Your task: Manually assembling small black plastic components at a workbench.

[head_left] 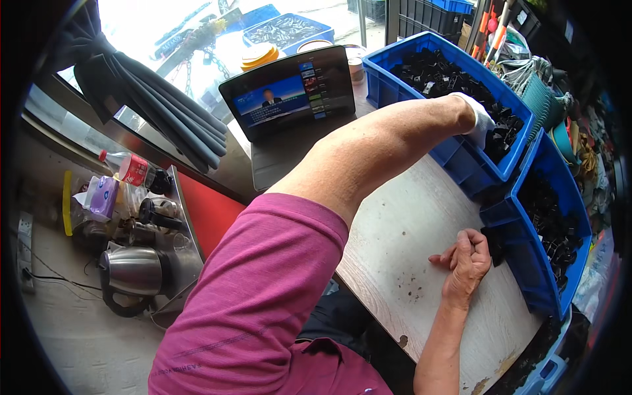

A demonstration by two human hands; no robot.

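Note:
My left arm stretches across the table to the far blue bin, which is filled with small black parts that look like binder clips. My left hand, in a white glove, dips over the bin's near wall. Its fingers are hidden, so whether it grips a part does not show. My bare right hand rests on the pale table, fingers loosely bent and apart, with nothing visible in them. Right beside it is a black object, against the nearer blue bin, which holds more black parts.
A tablet in a dark case stands at the table's far side. Left, a steel kettle, a bottle and a tissue pack crowd a low stand. Dark curtains hang by the window. Bundled cords and bags lie beyond the bins.

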